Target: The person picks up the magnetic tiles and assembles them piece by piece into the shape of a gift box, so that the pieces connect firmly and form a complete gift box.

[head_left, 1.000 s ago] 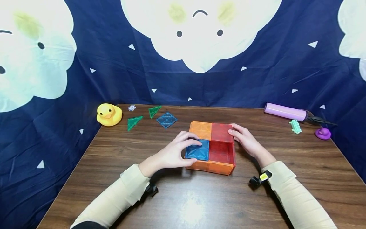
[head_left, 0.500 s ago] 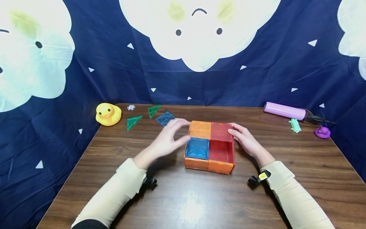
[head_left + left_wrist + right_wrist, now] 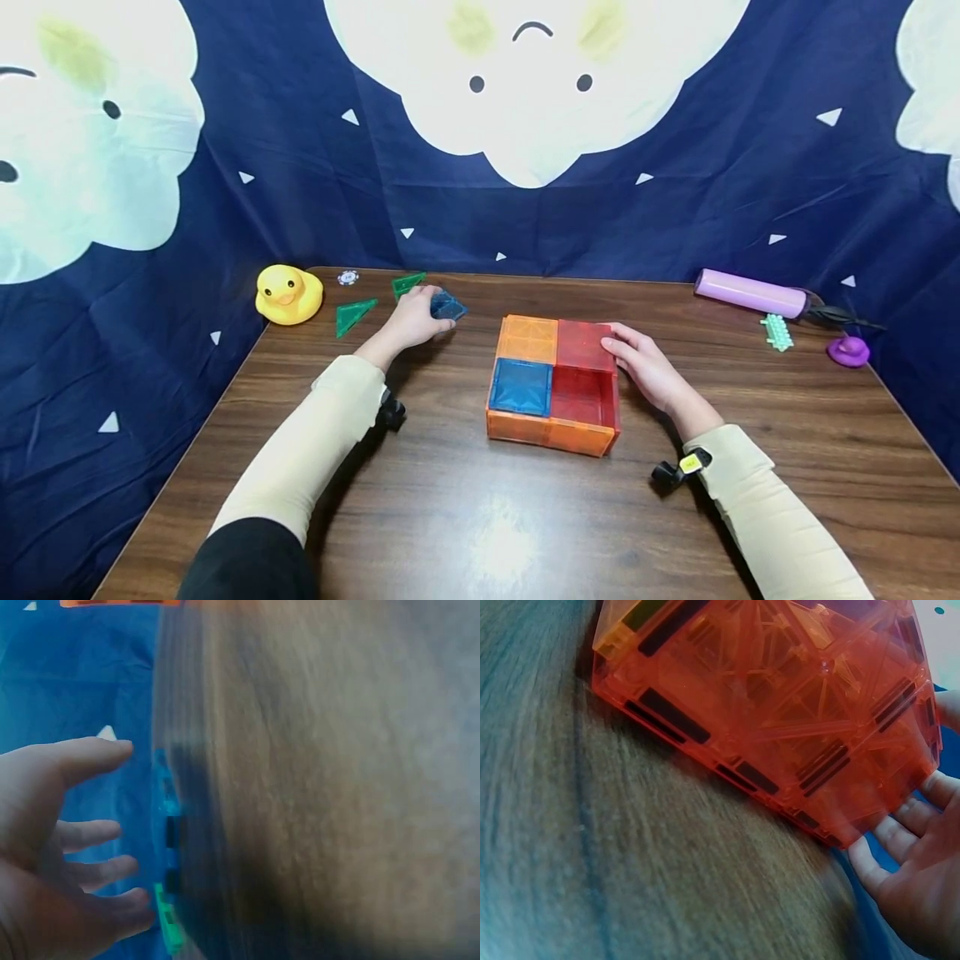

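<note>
Wooden table, navy cloud backdrop

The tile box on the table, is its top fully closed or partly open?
Partly open. The tile box has orange, red and blue top tiles, but the near right square has none, so its inside shows.

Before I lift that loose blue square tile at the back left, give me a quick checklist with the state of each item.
1. Left hand on the blue square tile: ok, fingers reach its near edge.
2. Firm grip on that tile: cannot tell, the left wrist view is blurred.
3. Right hand steadying the tile box: ok, straight fingers rest on its right side.
4. Open slot in the box top: ok, the front-right cell shows no lid tile.
5. Blue lid tile seated flat: ok.
6. Green triangle tiles apart from the left hand: ok for the nearer one; the farther one is partly hidden.
</note>
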Tool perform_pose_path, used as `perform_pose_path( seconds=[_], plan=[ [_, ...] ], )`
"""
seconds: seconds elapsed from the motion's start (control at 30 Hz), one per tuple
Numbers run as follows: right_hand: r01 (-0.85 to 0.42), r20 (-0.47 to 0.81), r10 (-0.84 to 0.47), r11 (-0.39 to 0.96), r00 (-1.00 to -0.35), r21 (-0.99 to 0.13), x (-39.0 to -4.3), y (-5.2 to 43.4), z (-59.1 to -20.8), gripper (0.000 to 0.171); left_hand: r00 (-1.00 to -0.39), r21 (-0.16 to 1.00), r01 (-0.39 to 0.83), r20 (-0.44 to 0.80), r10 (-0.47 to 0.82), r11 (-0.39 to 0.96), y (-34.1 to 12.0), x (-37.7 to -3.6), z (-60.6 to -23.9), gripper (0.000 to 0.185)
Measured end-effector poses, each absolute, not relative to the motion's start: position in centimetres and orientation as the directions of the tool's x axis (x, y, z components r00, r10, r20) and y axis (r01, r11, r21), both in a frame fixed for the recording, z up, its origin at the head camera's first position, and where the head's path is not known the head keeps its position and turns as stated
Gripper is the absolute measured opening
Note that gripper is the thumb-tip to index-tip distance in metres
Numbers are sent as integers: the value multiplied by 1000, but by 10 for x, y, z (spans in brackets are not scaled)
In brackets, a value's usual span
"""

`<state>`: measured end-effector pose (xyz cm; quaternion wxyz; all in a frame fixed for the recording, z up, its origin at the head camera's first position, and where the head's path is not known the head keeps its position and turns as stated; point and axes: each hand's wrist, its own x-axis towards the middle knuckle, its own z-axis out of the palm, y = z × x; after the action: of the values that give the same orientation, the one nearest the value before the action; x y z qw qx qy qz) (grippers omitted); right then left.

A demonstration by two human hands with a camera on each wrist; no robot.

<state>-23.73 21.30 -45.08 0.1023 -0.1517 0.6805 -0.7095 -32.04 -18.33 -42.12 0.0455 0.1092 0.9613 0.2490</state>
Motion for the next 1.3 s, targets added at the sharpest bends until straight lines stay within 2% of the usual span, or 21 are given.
perform_pose_path(
  seconds=[0.17,0.3,0.53,0.73,0.83,1.0,1.3],
  plan=[
    [-57,70,-363,-47,-929,-997,-236,212,-452,34,-967,335,207,-72,244,919,-181,-325,-428,73],
    [-69,86,-352,-59,-932,-996,-237,214,-450,28,-962,284,244,-51,269,927,-180,-327,-430,69],
    [-69,88,-349,-68,-933,-995,-238,214,-449,24,-949,351,297,5,315,888,-179,-321,-426,62],
    [-62,84,-350,-73,-933,-995,-238,214,-449,26,-917,438,395,145,370,807,-164,-305,-408,57],
    [-69,91,-352,-75,-932,-995,-238,214,-449,27,-877,451,480,225,425,752,-150,-293,-393,55],
    [-70,92,-356,-75,-930,-995,-238,215,-448,27,-775,419,631,324,542,652,-120,-265,-369,53],
    [-62,88,-358,-84,-930,-995,-237,215,-448,26,-566,378,813,328,757,443,-75,-219,-354,52]
  ],
)
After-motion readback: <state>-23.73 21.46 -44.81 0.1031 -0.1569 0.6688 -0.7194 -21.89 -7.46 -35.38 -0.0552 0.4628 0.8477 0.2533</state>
